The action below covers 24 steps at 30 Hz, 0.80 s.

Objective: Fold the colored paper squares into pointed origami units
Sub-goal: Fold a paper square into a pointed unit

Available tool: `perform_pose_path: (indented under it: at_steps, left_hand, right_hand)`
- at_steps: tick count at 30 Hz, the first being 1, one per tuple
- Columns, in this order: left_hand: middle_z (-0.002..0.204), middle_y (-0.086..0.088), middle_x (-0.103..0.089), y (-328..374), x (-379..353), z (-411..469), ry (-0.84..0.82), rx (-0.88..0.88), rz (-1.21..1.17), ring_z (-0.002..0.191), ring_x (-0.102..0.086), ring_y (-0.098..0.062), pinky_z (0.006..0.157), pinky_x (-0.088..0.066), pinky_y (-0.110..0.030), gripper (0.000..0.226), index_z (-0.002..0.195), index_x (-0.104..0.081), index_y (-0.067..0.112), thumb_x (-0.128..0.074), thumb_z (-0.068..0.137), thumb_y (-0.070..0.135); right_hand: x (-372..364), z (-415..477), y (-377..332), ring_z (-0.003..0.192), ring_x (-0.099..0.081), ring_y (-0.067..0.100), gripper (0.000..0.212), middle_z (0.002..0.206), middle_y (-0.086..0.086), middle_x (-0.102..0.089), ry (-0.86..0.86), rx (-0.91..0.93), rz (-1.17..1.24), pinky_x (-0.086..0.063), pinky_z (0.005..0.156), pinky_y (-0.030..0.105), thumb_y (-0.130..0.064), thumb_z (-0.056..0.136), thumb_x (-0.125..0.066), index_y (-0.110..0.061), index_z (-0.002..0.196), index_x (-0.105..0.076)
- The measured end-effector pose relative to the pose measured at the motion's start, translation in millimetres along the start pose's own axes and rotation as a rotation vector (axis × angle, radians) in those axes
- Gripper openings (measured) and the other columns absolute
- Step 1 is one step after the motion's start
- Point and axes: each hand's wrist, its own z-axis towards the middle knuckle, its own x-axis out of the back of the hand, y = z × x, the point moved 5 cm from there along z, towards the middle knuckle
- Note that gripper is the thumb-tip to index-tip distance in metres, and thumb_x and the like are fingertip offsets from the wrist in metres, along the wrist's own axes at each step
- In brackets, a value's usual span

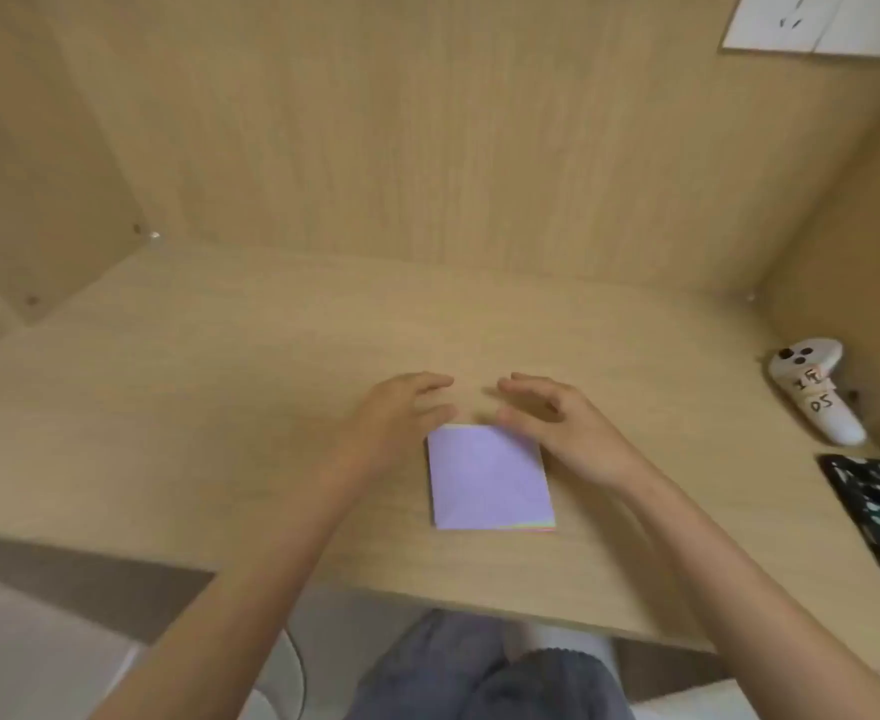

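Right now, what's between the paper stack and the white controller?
Head view: the right hand sits by the paper stack, then bare desk up to the white controller.

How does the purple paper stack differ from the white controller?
The paper stack is flat, square and purple; the controller is rounded, elongated and white. The paper stack lies mid-desk; the controller lies near the right wall. The controller bears handwritten labels; the paper stack bears none. Both rest on the desk.
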Motion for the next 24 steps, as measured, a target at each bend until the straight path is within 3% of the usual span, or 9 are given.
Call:
perform_pose_path:
  at_steps: [4, 8, 11, 14, 16, 20, 24]
  left_hand:
    - [0.139, -0.001, -0.05, -5.6, -7.6, -25.7, -0.029, -0.022, 0.023, 0.121, -0.048, -0.01, 0.092, -0.03, -0.011, 0.048, 0.133, -0.051, 0.015, -0.064, 0.089, 0.026]
    - [0.146, 0.002, -0.039, -16.3, -17.7, -38.0, -0.034, -0.051, 0.07, 0.136, -0.031, -0.013, 0.11, -0.022, -0.023, 0.064, 0.138, -0.046, 0.017, -0.071, 0.082, 0.035]
    - [0.147, 0.003, -0.037, -19.1, -19.6, -38.3, -0.019, -0.056, 0.087, 0.137, -0.028, -0.013, 0.113, -0.019, -0.026, 0.064, 0.137, -0.047, 0.018, -0.072, 0.081, 0.036]
    - [0.14, 0.003, -0.045, -18.5, -18.2, -32.2, 0.018, -0.076, 0.083, 0.133, -0.033, -0.015, 0.111, -0.024, -0.028, 0.058, 0.13, -0.052, 0.02, -0.074, 0.079, 0.035]
    - [0.137, 0.004, -0.048, -19.1, -18.4, -26.9, 0.025, -0.084, 0.068, 0.13, -0.037, -0.014, 0.108, -0.026, -0.027, 0.056, 0.127, -0.054, 0.021, -0.076, 0.077, 0.033]
    - [0.132, 0.007, -0.052, -20.0, -18.8, -17.6, 0.038, -0.1, 0.029, 0.126, -0.041, -0.012, 0.104, -0.029, -0.023, 0.055, 0.124, -0.055, 0.023, -0.078, 0.075, 0.031]
    - [0.135, 0.014, -0.05, -24.9, -16.6, -3.2, 0.014, -0.075, -0.102, 0.127, -0.041, -0.003, 0.106, -0.033, -0.024, 0.062, 0.131, -0.048, 0.028, -0.077, 0.076, 0.035]
  right_hand:
    - [-6.6, -19.0, 2.1, 0.135, -0.033, 0.004, 0.049, 0.143, 0.0, -0.045, -0.01, -0.015, -0.067, -0.024, 0.105, 0.013, -0.025, 0.086, -0.069, -0.012, 0.132, -0.055]
    - [-10.1, -24.2, 11.1, 0.138, -0.032, 0.017, 0.063, 0.144, 0.0, -0.044, 0.017, -0.056, -0.191, -0.026, 0.115, 0.034, -0.035, 0.08, -0.074, -0.017, 0.136, -0.05]
    - [-10.1, -23.2, 14.0, 0.137, -0.031, 0.02, 0.065, 0.144, 0.002, -0.043, 0.031, -0.067, -0.238, -0.027, 0.114, 0.036, -0.034, 0.078, -0.076, -0.017, 0.135, -0.05]
    - [-8.5, -21.2, 14.0, 0.136, -0.032, 0.021, 0.054, 0.141, 0.006, -0.044, 0.028, -0.077, -0.245, -0.028, 0.112, 0.038, -0.031, 0.077, -0.078, -0.019, 0.126, -0.059]
    - [-6.6, -18.7, 13.5, 0.129, -0.041, 0.021, 0.044, 0.131, 0.004, -0.054, 0.033, -0.066, -0.198, -0.036, 0.107, 0.036, -0.027, 0.074, -0.081, -0.021, 0.114, -0.065]
    - [-0.9, -13.6, 6.3, 0.098, -0.06, 0.013, 0.023, 0.107, -0.006, -0.065, 0.082, -0.042, -0.021, -0.047, 0.079, 0.017, -0.008, 0.074, -0.079, -0.014, 0.092, -0.065]
    - [10.5, -3.9, 3.8, 0.092, -0.062, 0.004, 0.011, 0.104, -0.013, -0.063, 0.158, -0.036, 0.015, -0.048, 0.08, 0.021, -0.006, 0.077, -0.076, -0.013, 0.08, -0.068]
